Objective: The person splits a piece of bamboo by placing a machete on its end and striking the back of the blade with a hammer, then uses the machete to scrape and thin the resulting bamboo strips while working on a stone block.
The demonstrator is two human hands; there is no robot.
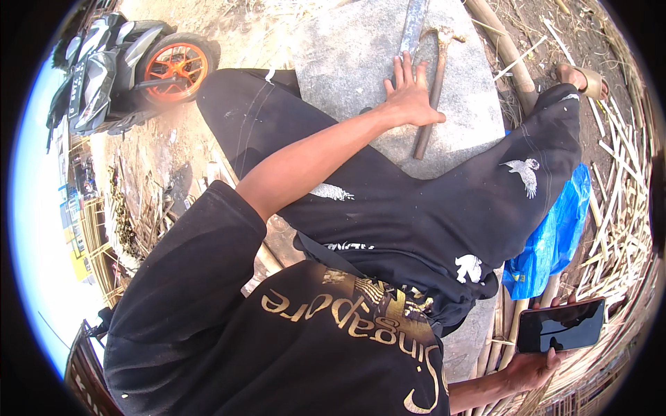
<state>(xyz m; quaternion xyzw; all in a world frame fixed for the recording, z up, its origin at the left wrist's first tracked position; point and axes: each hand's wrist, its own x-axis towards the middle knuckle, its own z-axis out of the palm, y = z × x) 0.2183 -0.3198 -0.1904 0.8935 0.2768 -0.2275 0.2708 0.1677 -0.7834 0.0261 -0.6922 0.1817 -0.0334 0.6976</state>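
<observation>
My left hand is spread, palm down, over a grey slab between my legs. Its fingertips reach the near end of a flat, bluish-grey metal bar, perhaps a blade. Just right of these fingers lies a hammer, its head away from me and its handle passing by my thumb. At the lower right, my right hand grips a smartphone with a dark screen. The thumb rests at the phone's near edge, and other fingertips show along its far edge.
A parked motorcycle with an orange wheel rim stands at the far left. Blue plastic sheeting lies beside my right leg. Split bamboo strips cover the ground at the right. A bamboo pole runs along the slab's right side.
</observation>
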